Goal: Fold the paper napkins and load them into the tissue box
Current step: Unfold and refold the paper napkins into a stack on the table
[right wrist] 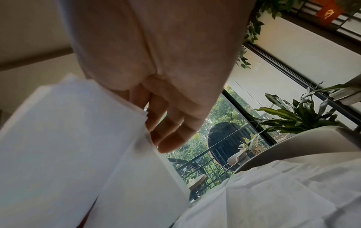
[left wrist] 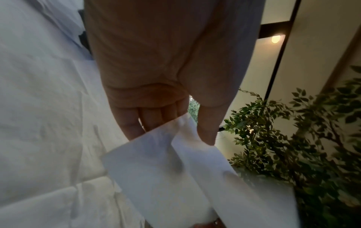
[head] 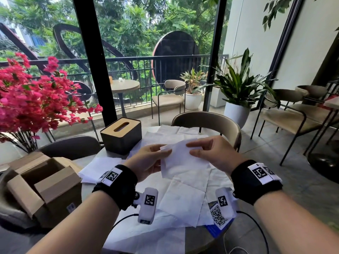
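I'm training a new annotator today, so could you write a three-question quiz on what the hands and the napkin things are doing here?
1. True or false: both hands hold the same napkin.
2. The tissue box stands: A) far left of the held napkin, B) in the cardboard box, C) on a chair.
3. Fill in: the tissue box's wooden lid is ____ (on/off).

Key: 1 true: left hand and right hand pinch its edges. 2 A. 3 on.

left hand (head: 146, 163) pinching, right hand (head: 214, 153) pinching, both raised, facing
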A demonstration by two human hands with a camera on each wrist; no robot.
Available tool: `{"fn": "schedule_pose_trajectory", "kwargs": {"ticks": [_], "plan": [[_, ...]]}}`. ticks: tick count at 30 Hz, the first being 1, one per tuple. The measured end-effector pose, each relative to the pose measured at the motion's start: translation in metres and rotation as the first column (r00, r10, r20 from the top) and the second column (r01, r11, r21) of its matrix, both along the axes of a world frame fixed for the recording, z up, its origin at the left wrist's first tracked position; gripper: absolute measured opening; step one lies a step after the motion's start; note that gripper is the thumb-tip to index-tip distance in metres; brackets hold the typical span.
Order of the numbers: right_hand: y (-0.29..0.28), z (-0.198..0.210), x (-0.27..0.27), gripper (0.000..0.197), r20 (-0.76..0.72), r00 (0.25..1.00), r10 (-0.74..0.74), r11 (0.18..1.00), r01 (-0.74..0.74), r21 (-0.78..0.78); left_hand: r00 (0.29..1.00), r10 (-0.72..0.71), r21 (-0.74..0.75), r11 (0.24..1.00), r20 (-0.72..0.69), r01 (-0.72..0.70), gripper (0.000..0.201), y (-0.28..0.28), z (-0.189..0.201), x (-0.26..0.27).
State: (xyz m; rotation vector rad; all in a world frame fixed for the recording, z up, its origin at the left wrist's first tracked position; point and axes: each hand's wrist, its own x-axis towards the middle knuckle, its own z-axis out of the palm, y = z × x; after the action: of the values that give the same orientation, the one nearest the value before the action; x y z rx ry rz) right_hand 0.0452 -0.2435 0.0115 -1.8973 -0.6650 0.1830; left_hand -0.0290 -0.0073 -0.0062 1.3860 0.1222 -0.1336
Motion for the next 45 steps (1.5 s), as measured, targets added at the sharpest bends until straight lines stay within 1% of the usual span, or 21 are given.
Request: {"fn": "schedule_pose_trajectory", "kwargs": {"ticks": [4, 7, 9, 11, 12, 14, 17, 19, 21, 24, 27, 29, 31, 33, 34, 35, 38, 39, 41, 43, 45], "plan": [[0.003, -0.002, -0.004, 0.030, -0.010, 1.000, -0.022, 0.993, 0.023, 0.119, 0.991, 0.108, 0.040, 0.993, 0.081, -0.111, 0.022, -0.002, 0.000, 0.000], [0.006, -0.005, -0.004, 0.045, -0.058, 0.998, 0.024, 0.978, -0.012, 0.211, 0.972, 0.184, 0.069, 0.978, 0.148, -0.196, 0.027, -0.003, -0.002, 0.004], [0.009, -0.006, -0.005, 0.051, -0.073, 0.997, 0.040, 0.968, -0.020, 0.252, 0.956, 0.219, 0.085, 0.967, 0.195, -0.239, 0.037, -0.004, -0.004, 0.005], [0.013, -0.008, -0.004, 0.048, -0.079, 0.997, 0.010, 0.959, 0.012, 0.282, 0.944, 0.237, 0.113, 0.957, 0.228, -0.268, 0.047, -0.005, -0.005, 0.005], [0.014, -0.008, -0.004, 0.043, -0.088, 0.996, -0.016, 0.956, 0.041, 0.291, 0.940, 0.240, 0.128, 0.952, 0.243, -0.276, 0.048, -0.005, -0.006, 0.005], [0.017, -0.009, -0.005, 0.033, -0.130, 0.990, -0.058, 0.942, 0.098, 0.321, 0.928, 0.284, 0.151, 0.934, 0.240, -0.325, 0.040, -0.004, -0.010, 0.006], [0.018, -0.009, -0.005, 0.029, -0.175, 0.982, -0.074, 0.925, 0.133, 0.357, 0.903, 0.375, 0.152, 0.900, 0.211, -0.409, 0.045, 0.001, -0.020, 0.004], [0.018, -0.010, -0.004, 0.029, -0.177, 0.982, -0.070, 0.925, 0.130, 0.357, 0.908, 0.367, 0.110, 0.913, 0.200, -0.393, 0.032, 0.002, -0.022, 0.002], [0.018, -0.011, -0.003, 0.028, -0.180, 0.981, -0.071, 0.926, 0.132, 0.354, 0.925, 0.349, 0.080, 0.928, 0.147, -0.363, 0.023, 0.000, -0.022, 0.001], [0.019, -0.011, -0.003, 0.027, -0.180, 0.982, -0.062, 0.927, 0.124, 0.354, 0.939, 0.332, 0.032, 0.941, 0.084, -0.336, 0.031, -0.004, -0.021, 0.000], [0.019, -0.011, -0.004, 0.025, -0.169, 0.984, -0.063, 0.936, 0.117, 0.331, 0.941, 0.318, 0.016, 0.947, 0.116, -0.322, 0.031, -0.006, -0.019, 0.001], [0.017, -0.011, -0.003, 0.024, -0.146, 0.987, -0.064, 0.953, 0.104, 0.284, 0.918, 0.345, 0.083, 0.927, 0.194, -0.365, 0.026, -0.006, -0.017, 0.002], [0.015, -0.010, -0.002, 0.024, -0.113, 0.991, -0.072, 0.975, 0.094, 0.203, 0.876, 0.339, 0.220, 0.878, 0.345, -0.426, 0.019, -0.004, -0.011, 0.003], [0.016, -0.010, -0.002, 0.029, -0.097, 0.993, -0.074, 0.987, 0.087, 0.134, 0.830, 0.231, 0.403, 0.788, 0.508, -0.466, 0.017, -0.001, -0.005, 0.002], [0.017, -0.010, -0.003, 0.031, -0.098, 0.993, -0.065, 0.991, 0.076, 0.106, 0.813, 0.163, 0.474, 0.742, 0.559, -0.474, 0.017, 0.000, -0.001, 0.001], [0.019, -0.010, -0.004, 0.032, -0.101, 0.994, -0.049, 0.995, 0.057, 0.083, 0.802, 0.110, 0.510, 0.719, 0.587, -0.472, 0.016, 0.001, 0.003, 0.001], [0.026, -0.010, -0.007, 0.021, -0.057, 0.998, 0.006, 1.000, -0.007, -0.001, 0.783, 0.067, 0.501, 0.734, 0.618, -0.458, 0.018, 0.003, 0.010, 0.004], [0.028, -0.010, -0.007, 0.016, -0.026, 1.000, 0.011, 0.999, -0.012, -0.035, 0.779, 0.071, 0.487, 0.744, 0.623, -0.457, 0.019, 0.002, 0.011, 0.005], [0.032, -0.010, -0.007, 0.016, 0.012, 1.000, 0.005, 0.998, -0.004, -0.067, 0.790, 0.099, 0.457, 0.769, 0.605, -0.447, 0.020, 0.002, 0.012, 0.006], [0.036, -0.009, -0.008, 0.018, -0.010, 1.000, -0.006, 0.999, 0.006, -0.039, 0.825, 0.179, 0.398, 0.808, 0.535, -0.434, 0.019, 0.002, 0.011, 0.004], [0.039, -0.007, -0.010, 0.016, -0.087, 0.996, 0.012, 0.999, -0.007, 0.050, 0.891, 0.257, 0.304, 0.874, 0.374, -0.380, 0.031, 0.003, 0.009, 0.002]]}}
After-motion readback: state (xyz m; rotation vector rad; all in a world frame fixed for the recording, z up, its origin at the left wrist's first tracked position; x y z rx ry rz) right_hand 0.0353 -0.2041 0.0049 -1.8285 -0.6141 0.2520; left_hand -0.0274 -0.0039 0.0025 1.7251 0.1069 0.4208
